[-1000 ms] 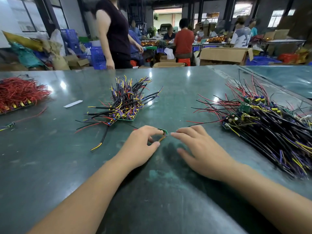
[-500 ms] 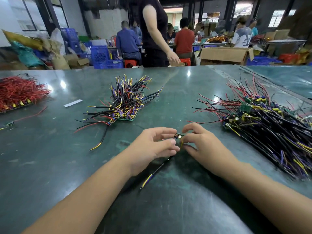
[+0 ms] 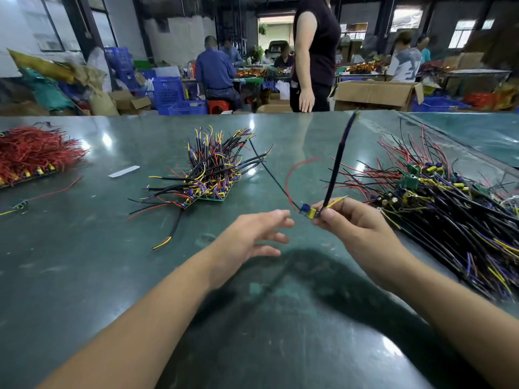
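Now that your left hand has let go, the little wired circuit board is all on your right hand. Half a second back both hands were on it, low over the tabletop. It's now up in the air just right of frame centre, pinched at its edge between your right thumb and fingers. The left fingers are spread and loose just beside it, touching nothing.

The thick black sleeved lead has swung from trailing toward you to standing almost straight up, and the thin red wire curls off to the left.

Looks to me like the handover's done and this one's ready to go wherever finished pieces go. That's either the bristly stack of boards at centre or the big tangle on the right, and I honestly can't tell which. Watch that tall lead so it doesn't snag other wires on the way down.
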{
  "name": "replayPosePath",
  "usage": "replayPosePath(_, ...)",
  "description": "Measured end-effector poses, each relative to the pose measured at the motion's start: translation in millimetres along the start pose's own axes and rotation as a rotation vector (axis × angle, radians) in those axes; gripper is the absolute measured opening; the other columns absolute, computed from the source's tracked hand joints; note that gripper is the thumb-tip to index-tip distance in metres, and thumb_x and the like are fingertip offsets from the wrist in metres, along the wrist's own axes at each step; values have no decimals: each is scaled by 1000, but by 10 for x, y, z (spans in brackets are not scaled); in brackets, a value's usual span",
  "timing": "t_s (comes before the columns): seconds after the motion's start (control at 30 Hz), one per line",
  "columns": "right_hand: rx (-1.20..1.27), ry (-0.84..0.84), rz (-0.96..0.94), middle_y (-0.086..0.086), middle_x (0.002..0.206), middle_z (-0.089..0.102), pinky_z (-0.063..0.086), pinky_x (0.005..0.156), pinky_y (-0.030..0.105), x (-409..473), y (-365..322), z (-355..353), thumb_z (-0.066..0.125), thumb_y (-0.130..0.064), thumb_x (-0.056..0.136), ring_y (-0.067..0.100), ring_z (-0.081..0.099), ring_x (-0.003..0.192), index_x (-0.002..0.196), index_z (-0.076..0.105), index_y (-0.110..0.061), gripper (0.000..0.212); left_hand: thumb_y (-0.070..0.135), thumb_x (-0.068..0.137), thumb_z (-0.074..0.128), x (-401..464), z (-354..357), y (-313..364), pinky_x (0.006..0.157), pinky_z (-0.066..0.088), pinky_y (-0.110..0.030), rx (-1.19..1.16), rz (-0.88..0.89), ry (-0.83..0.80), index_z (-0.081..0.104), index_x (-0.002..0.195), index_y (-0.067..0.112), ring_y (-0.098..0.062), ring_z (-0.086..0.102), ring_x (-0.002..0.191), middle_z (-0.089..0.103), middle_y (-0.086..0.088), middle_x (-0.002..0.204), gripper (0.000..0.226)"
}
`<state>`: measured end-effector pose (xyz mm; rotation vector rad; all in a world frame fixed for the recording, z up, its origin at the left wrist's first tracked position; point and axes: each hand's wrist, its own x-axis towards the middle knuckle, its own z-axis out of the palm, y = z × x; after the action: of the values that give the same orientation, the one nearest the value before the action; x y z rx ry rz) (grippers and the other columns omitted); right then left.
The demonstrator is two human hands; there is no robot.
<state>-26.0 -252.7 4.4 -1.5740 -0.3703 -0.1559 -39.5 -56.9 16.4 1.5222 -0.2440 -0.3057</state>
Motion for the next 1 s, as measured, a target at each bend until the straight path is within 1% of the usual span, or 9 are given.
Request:
replayPosePath(0.27,52,-232,97,-1,90,73,50,81,18,-101,-3,83,75,-21,76,7,65,85,95,66,-11,23,11,91,58,67,172,-139,59,50,-13,120,207,199,72,91,12,0,57,57,67,7,66,14)
replayPosePath(0.37,-72,-110,128,-11,99,64,50,72,20,-120,12,149,85,-42,59,4,60,72,111,52,-23,64,13,88,64,98,183,-197,63,55,-20,194,239,261,75,76,20,-2,59,65,70,7,76,17)
replayPosePath(0.43,-252,2,109,-14,112,52,47,72,18,-130,0,199,75,-57,51,2,54,70,128,34,-33,90,25,83,70,114,180,-244,69,55,-28,287,250,304,75,67,24,-5,58,65,70,8,72,17)
replayPosePath(0.53,-489,27,-73,-8,115,49,39,76,8,-139,23,196,60,-52,77,0,51,78,130,45,-26,61,41,78,62,105,209,-257,66,52,-29,343,283,282,76,75,23,-6,56,60,66,3,66,23)
replayPosePath(0.6,-491,-4,-110,-4,107,58,38,79,6,-128,26,192,56,-30,92,-3,54,87,106,63,-26,17,35,86,61,95,232,-247,65,54,-29,343,293,286,76,77,14,-6,58,59,67,6,64,28)
replayPosePath(0.63,-451,-36,-77,-5,101,63,41,80,10,-124,23,195,54,-24,94,-2,57,88,96,65,-29,12,30,92,58,96,235,-240,66,55,-31,321,279,301,75,75,12,-8,60,59,67,5,63,29)
replayPosePath(0.8,-416,-156,58,12,81,67,45,72,36,-110,19,134,48,-36,96,21,58,73,76,69,-18,33,21,101,38,99,247,-133,55,54,-21,-1,139,308,68,80,8,-8,61,53,66,1,57,39)
replayPosePath(0.87,-438,-171,38,22,79,59,35,63,31,-115,3,121,46,-47,91,20,48,65,71,67,-18,41,21,102,35,86,236,-89,52,52,-19,-140,102,278,67,81,6,-8,63,52,67,-1,57,41)
replayPosePath(1.0,-403,-180,20,12,75,61,32,60,23,-113,-46,97,43,-41,95,14,48,63,68,62,-15,42,24,102,32,64,159,-54,57,54,-20,-168,131,162,68,90,6,-11,65,59,70,-7,68,42)
